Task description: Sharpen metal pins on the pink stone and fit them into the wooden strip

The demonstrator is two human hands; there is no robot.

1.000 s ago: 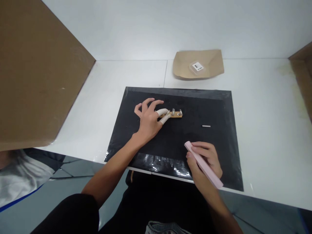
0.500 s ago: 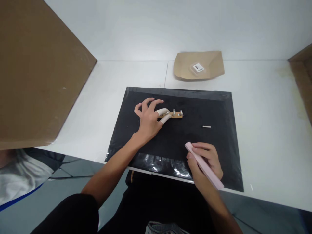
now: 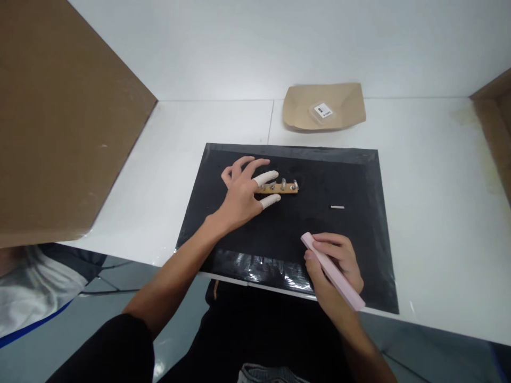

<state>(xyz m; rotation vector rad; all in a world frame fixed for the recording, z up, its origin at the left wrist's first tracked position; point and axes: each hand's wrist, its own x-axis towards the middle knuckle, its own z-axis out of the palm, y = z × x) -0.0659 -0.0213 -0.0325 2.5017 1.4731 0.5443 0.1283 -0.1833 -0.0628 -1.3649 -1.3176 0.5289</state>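
My left hand (image 3: 243,194) lies over the left part of a narrow tan strip (image 3: 289,189) that carries several small metal pieces. White covers sheathe its thumb and index finger. These two are spread on either side of the strip, apart from it as far as I can see, and the other fingers stretch away. The strip's left end is hidden under the hand. Lower right, my right hand (image 3: 339,260) is closed around a long pink bar (image 3: 333,271), which slants from upper left to lower right. A short thin silver rod (image 3: 337,207) with a dark end lies above that hand.
Under everything is a black mat (image 3: 239,229) on a white table (image 3: 435,213). Behind the mat stands a brown paper tray (image 3: 347,106) holding a small clear box (image 3: 322,111) with a white label. A brown panel (image 3: 72,133) rises at left, beside a person's light sleeve (image 3: 35,287).
My left thumb and index finger have parted, showing more of the strip between them. My right hand keeps its grip on the pink bar. The view has shifted slightly.
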